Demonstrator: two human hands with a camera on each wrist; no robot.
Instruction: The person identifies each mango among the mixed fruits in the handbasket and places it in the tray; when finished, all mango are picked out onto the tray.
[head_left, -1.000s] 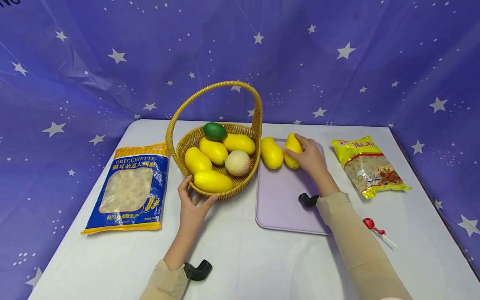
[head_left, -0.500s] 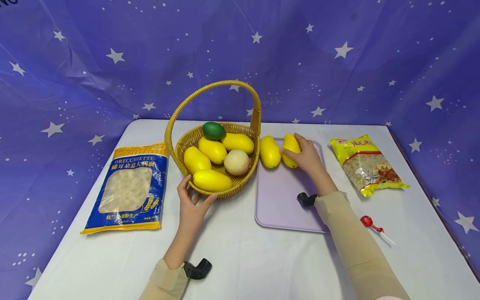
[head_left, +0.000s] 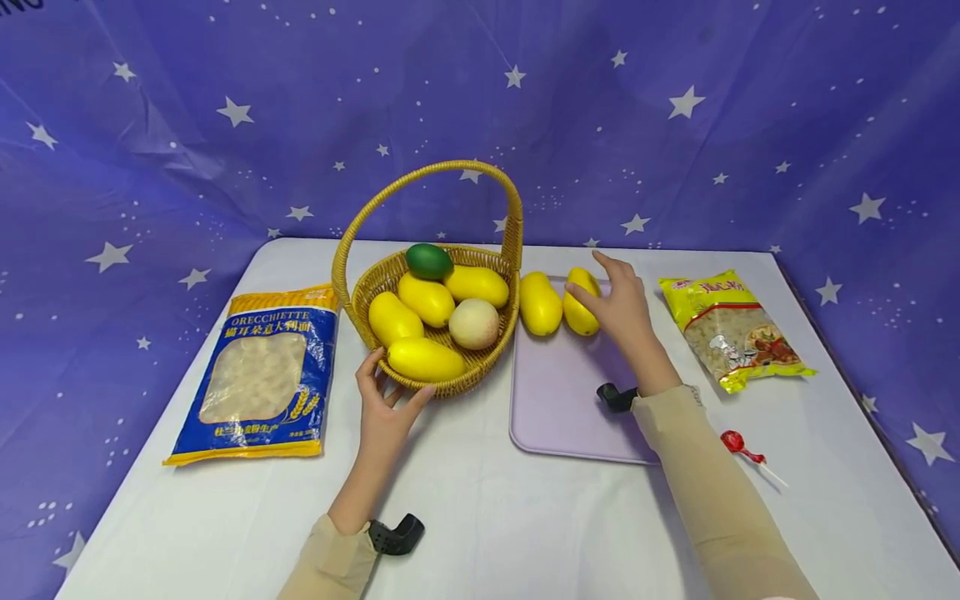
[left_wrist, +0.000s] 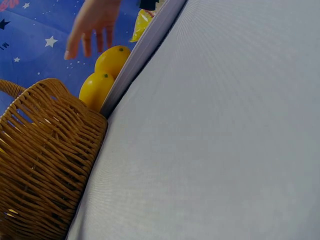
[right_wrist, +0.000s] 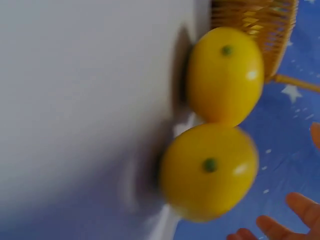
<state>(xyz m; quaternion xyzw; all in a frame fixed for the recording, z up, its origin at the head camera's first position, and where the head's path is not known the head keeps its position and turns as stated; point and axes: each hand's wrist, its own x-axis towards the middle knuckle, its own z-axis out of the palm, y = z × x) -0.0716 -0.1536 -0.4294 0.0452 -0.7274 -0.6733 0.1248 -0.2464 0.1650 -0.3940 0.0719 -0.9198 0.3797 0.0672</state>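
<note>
Two yellow mangoes lie side by side on the lilac tray, the left mango (head_left: 541, 303) close to the basket and the right mango (head_left: 581, 303) beside it. My right hand (head_left: 624, 310) is above the right mango, fingers spread apart and holding nothing. In the right wrist view both mangoes show their green stem ends. At its near left side, a wicker basket (head_left: 444, 388) is held by my left hand (head_left: 384, 417), thumb and fingers curved along the wall. Several yellow mangoes, a peach (head_left: 474, 324) and a smooth green fruit (head_left: 429, 262) fill it.
The lilac tray (head_left: 573, 417) lies right of the basket. A blue orecchiette bag (head_left: 255, 379) is at the left, a yellow food packet (head_left: 738, 333) at the right. A red lollipop (head_left: 735, 442) lies near the right sleeve. Overhead arches the basket handle (head_left: 442, 169).
My right hand has let go of the right mango, spread its fingers and lifted slightly to the right. That mango stays on the tray. The left hand keeps its place at the basket.
</note>
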